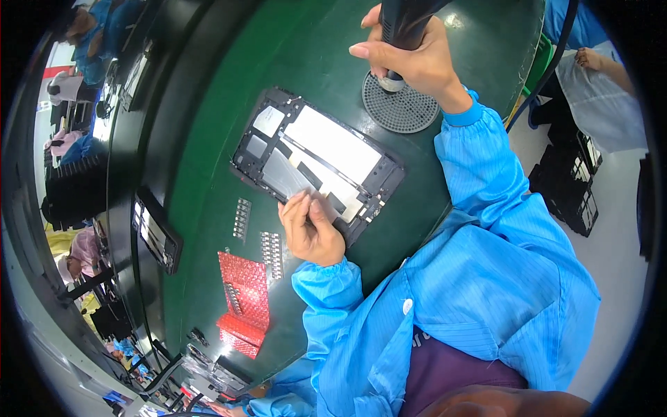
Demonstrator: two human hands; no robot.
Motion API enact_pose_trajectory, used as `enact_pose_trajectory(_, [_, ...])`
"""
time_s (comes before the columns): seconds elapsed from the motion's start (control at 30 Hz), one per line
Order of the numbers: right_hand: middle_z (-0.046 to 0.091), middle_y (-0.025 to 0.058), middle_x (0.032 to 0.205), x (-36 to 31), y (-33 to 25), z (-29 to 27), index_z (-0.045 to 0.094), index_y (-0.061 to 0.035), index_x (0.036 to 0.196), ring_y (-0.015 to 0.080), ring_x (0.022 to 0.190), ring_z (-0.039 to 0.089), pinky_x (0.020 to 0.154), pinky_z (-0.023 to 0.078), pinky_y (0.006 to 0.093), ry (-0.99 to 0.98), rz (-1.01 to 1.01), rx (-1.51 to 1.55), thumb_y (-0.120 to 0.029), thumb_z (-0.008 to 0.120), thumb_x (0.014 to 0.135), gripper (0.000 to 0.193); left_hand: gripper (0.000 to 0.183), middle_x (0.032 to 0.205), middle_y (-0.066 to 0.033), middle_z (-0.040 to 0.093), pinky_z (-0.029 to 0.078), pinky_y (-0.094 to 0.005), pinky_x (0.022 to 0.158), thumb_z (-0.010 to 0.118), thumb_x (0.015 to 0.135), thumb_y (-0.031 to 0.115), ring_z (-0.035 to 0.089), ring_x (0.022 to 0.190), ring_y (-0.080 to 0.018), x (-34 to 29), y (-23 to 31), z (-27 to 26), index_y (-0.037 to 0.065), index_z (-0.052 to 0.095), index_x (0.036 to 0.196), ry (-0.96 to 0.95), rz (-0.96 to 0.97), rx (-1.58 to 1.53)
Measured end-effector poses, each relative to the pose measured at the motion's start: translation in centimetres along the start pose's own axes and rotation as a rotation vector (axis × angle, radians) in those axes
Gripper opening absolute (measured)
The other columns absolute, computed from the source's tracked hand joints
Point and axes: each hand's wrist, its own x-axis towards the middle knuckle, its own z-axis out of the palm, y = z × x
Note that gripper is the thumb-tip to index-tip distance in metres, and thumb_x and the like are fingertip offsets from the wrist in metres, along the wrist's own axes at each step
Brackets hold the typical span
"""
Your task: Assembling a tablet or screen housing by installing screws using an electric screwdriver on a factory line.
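1. dark green benchtop [201, 201] carries an opened tablet chassis [338, 144], lying flat and askew near the middle of the view, its white panels facing up.
2. left hand [316, 235]: fingers curled, thumb close to the forefinger, fingertips at the chassis's near edge; whether they pinch anything there cannot be told.
3. right hand [425, 64]: wrapped around a black nozzle tool [405, 28], possibly a heat gun, its metal tip over a round grey perforated disc [403, 117] just beyond the chassis.
4. if that tip is hot, which cannot be seen, swinging it low across the chassis could scorch a panel or the left fingers.
5. pressing hard with the left fingertips could crease the grey film [283, 172] or disturb small parts near the edge; a sideways push could slide the chassis, as no clamp shows around it.
6. two strips of small metallic parts, one upper [241, 219] and one lower [272, 256], lie close to the left hand, near a red bubble-wrap sheet [244, 278]; a careless sweep of the blue left sleeve [328, 281] could scatter them.
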Motion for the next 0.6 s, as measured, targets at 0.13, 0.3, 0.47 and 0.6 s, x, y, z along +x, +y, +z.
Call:
enact_pose_trajectory(0.13, [0.056, 0.0023, 0.056, -0.1, 0.2, 0.0, 0.054, 0.0011, 0.092, 0.0071, 0.045, 0.051, 0.038, 0.036, 0.0207, 0.004, 0.052, 0.013, -0.006, 0.076, 0.073, 0.030, 0.009, 0.089, -0.0092, 0.065, 0.028, -0.0499, 0.102, 0.060, 0.083, 0.004, 0.062, 0.088, -0.0229, 0.0, 0.3, -0.1, 0.001, 0.063, 0.091, -0.070, 0.050, 0.066])
enact_pose_trajectory(0.3, [0.056, 0.0032, 0.060, 0.3, 2.0, -0.4, 0.054, 0.0009, 0.096, 0.0086, 0.048, 0.053, 0.042, 0.040, 0.0227, -0.029, -0.040, -0.083, -0.004, 0.074, 0.074, 0.030, 0.008, 0.085, -0.0102, 0.066, 0.029, -0.0509, 0.102, 0.064, 0.079, -0.003, 0.064, 0.082, -0.0203, -0.4, 0.0, -0.7, 0.001, 0.061, 0.085, -0.004, -0.112, -0.189])
enact_pose_trajectory(0.47, [0.054, 0.0024, 0.058, 0.1, 2.4, -0.2, 0.052, -0.0001, 0.092, 0.0087, 0.048, 0.052, 0.044, 0.042, 0.0220, -0.051, -0.214, -0.145, -0.003, 0.072, 0.076, 0.027, 0.007, 0.086, -0.0123, 0.065, 0.044, -0.0444, 0.092, 0.062, 0.081, -0.005, 0.064, 0.081, -0.0211, 0.5, -0.6, -3.7, -0.002, 0.061, 0.087, 0.017, -0.122, -0.223])
enact_pose_trajectory(0.6, [0.056, 0.0036, 0.062, 1.5, 3.2, -0.3, 0.054, -0.0006, 0.094, 0.0095, 0.050, 0.053, 0.043, 0.041, 0.0240, -0.219, -0.403, 0.020, -0.002, 0.072, 0.075, 0.026, 0.013, 0.090, -0.0132, 0.064, 0.051, -0.0308, 0.077, 0.057, 0.086, -0.002, 0.063, 0.082, -0.0206, 0.4, -0.6, -6.2, -0.003, 0.061, 0.099, 0.040, -0.259, -0.102])
